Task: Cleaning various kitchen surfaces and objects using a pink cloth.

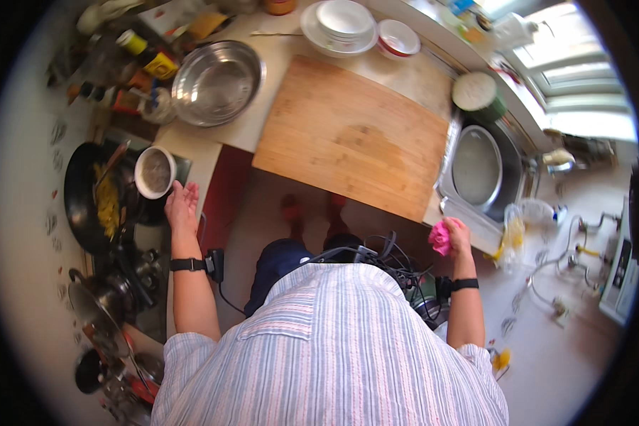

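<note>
My left hand (182, 206) is at the cooktop's edge with its fingers apart and the palm showing. Right beside its fingertips is a white bowl (155, 173) with a greyish-brown inside; whether they touch is unclear. Behind the bowl, a black wok (79, 194) holds yellow food (107, 206) and a wooden-handled spatula (116, 160). On the other side, my right hand (460, 237) grips a crumpled pink cloth (441, 238) in front of the counter's edge near the sink (513, 178). A large wooden cutting board (325, 114) with a damp patch lies between the hands.
A steel basin (218, 85) stands behind the cooktop, near bottles (157, 61). Stacked white bowls (343, 24) are behind the board. A cut winter melon (476, 93) sits by the sink, which holds a round basin (476, 165). Black cables (388, 255) hang at my waist.
</note>
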The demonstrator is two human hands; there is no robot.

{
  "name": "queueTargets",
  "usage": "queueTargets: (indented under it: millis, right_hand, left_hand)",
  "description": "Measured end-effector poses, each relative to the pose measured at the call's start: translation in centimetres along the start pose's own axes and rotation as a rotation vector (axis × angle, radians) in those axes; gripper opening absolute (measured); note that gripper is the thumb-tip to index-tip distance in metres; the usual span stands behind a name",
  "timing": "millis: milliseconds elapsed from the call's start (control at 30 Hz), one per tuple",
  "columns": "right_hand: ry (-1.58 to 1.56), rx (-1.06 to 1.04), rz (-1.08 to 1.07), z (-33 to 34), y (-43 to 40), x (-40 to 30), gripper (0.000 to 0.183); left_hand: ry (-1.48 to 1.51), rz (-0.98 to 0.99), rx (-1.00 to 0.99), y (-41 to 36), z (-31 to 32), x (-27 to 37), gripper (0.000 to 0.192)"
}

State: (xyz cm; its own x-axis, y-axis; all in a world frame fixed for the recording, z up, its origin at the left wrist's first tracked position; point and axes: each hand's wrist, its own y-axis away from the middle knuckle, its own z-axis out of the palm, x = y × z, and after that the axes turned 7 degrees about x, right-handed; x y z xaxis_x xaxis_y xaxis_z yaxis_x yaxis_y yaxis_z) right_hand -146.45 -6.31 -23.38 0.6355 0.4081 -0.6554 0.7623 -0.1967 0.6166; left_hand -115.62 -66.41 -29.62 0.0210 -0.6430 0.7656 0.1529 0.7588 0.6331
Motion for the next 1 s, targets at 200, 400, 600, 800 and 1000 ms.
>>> queueTargets:
  millis: [200, 400, 600, 800, 1000]
  right_hand:
    - [-0.05, -0.095, 0.027, 0.9, -1.1, 1.4, 0.02]
    - [-0.166, -0.337, 0.123, 0.4, -2.1, -0.5, 0.025]
    - [0.017, -0.437, -0.068, -6.9, -4.1, -4.1, 0.017]
    - [0.292, 0.138, -0.671, -12.5, -8.4, -10.5, 0.023]
    - [-0.32, -0.203, -1.516, -4.4, 3.5, -25.6, 0.034]
  left_hand:
    - [-0.403, -0.09, -0.393, 4.3, 11.5, -4.1, 0.039]
    - [-0.847, 0.004, -0.384, 6.3, 14.3, -3.7, 0.04]
    - [-0.399, -0.34, -0.812, 21.9, 14.2, 0.2, 0.054]
    - [-0.399, -0.03, -0.787, 39.3, 20.7, 1.0, 0.047]
    - [-0.604, 0.185, -0.758, 48.1, 24.6, 1.4, 0.042]
